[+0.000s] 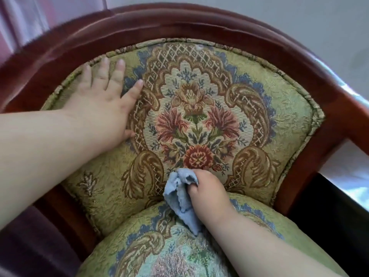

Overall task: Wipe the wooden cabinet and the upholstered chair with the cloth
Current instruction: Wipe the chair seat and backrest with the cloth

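Note:
The upholstered chair (279,108) fills the view, with green floral fabric on its backrest and seat and a curved dark red wooden frame (179,21). My left hand (103,104) lies flat on the upper left of the backrest, fingers spread, holding nothing. My right hand (207,194) grips a crumpled light blue cloth (179,198) and presses it against the bottom of the backrest, where it meets the seat cushion (151,252). The cloth hangs down onto the seat. No wooden cabinet is in view.
A pale wall (279,15) rises behind the chair. A pinkish curtain (24,19) hangs at the upper left. Light floor (347,182) and a dark surface (327,232) show to the right of the chair frame.

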Tool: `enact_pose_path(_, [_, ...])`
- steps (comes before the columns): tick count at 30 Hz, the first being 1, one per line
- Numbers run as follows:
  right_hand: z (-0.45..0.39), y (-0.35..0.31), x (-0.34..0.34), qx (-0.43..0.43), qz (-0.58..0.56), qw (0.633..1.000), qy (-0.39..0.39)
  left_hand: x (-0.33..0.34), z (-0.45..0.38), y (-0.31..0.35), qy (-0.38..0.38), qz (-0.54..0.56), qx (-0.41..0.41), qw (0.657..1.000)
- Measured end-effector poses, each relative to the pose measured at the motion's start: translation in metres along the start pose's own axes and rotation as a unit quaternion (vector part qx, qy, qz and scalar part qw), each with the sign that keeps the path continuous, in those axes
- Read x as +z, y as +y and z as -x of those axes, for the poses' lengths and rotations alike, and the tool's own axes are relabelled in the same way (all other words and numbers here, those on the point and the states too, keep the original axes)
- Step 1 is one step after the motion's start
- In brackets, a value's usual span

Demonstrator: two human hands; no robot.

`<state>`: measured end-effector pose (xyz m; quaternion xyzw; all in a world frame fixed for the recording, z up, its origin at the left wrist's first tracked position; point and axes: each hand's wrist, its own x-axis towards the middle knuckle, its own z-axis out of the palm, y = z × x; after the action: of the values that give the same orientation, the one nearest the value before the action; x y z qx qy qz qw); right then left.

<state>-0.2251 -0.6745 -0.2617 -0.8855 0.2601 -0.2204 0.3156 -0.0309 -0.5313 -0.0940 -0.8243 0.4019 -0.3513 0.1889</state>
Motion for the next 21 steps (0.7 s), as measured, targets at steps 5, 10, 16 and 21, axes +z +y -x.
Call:
enact_pose_path(5, [-0.017,-0.046,-0.024,-0.066,-0.232,0.966,0.098,0.012,0.006,0.002,0.012,0.008,-0.010,1.000])
enact_pose_path(10, [-0.051,-0.084,-0.086,-0.164,-0.184,0.954,0.171,0.004,-0.007,0.006,0.001,0.022,-0.026,0.999])
enact_pose_path(16, [-0.105,-0.084,-0.160,-0.187,0.027,0.873,0.450,0.000,-0.003,0.007,-0.026,0.047,-0.022,0.998])
enact_pose_path(21, [-0.139,-0.066,-0.160,-0.100,0.200,0.900,0.375,-0.006,-0.003,0.007,-0.044,0.047,-0.026,0.998])
